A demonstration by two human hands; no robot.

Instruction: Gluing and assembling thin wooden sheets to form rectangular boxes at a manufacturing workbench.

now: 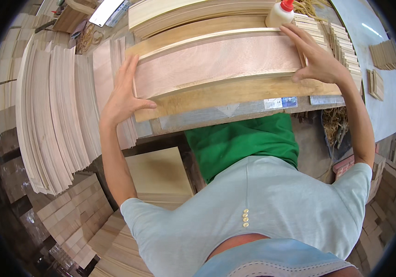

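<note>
Tray (221, 57) between two wide hands

Head view: nearer the body than the right thumb, a blue-and-white label (281, 102) shows print too small to read. Left hand (125, 94), thumb splayed from fingers, is at the tray's left end; right hand (315, 59), also wide, arches around its right end.

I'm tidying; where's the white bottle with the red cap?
In the head view, the white bottle is at the top, right of centre, just beyond the right hand and left of the small wood strips.
</note>
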